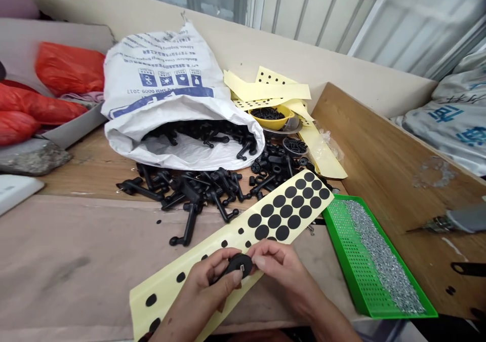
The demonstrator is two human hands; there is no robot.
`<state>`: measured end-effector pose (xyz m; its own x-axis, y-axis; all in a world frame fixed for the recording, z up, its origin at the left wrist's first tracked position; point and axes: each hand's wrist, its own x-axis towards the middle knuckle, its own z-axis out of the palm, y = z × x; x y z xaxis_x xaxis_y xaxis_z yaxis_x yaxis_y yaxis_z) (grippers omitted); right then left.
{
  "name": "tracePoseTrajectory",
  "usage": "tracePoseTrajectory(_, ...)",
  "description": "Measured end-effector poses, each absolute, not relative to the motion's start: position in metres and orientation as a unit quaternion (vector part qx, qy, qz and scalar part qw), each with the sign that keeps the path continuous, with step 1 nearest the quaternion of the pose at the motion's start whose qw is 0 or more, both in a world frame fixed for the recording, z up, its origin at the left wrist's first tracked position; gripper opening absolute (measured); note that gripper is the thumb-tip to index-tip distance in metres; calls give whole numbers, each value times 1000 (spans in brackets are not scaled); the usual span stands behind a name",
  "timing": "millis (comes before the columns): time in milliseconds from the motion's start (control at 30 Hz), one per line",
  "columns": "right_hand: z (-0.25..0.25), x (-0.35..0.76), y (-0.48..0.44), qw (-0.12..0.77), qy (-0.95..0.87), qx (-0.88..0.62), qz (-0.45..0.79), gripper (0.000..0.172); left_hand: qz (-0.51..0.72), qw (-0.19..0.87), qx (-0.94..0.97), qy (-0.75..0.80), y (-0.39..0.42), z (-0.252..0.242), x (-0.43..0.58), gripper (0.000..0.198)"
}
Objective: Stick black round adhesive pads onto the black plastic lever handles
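Note:
My left hand (212, 281) is closed around a black plastic part with a round flat end (238, 267), from which a small bright metal piece sticks out. My right hand (281, 266) is pinched at the right edge of that round end; whether a sticker or the part itself lies between its fingertips is hidden. Under both hands a yellow backing sheet (212, 238) lies slanted across the table, with large black round stickers at its upper end and smaller black dots lower down. Black plastic crank handles (190, 195) are heaped beyond the sheet.
A white woven sack (163, 93) spills more black handles. At right stands a green tray (387, 256) of small metal pieces, beside a wooden board (379, 154) and a screwdriver bit (433, 224). A yellow bowl (279, 123) holds small black parts. Red bags (70, 68) lie at left.

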<state>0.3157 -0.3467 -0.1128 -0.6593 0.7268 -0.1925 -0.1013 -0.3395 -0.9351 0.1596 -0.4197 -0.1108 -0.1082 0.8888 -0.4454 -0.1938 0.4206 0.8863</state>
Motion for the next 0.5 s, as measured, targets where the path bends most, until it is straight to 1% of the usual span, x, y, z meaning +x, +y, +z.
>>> tracePoseTrajectory(167,-117,312,-352,278,-410,-281,822,19,471,608,263,582,-424,-108,156,42)
tracePoseTrajectory(300,-120,308,-353,280,-378,-294,832,25,473,615,260,575,-429,-109,152,46)
tracePoseTrajectory(367,-119,304,-356,270,-449,-307,795,27,479,610,263,574,-432,-110,153,44)
tracePoseTrajectory(500,-111,292,-370,215,-705,-310,600,19,471,582,295,594,-448,-118,155,40)
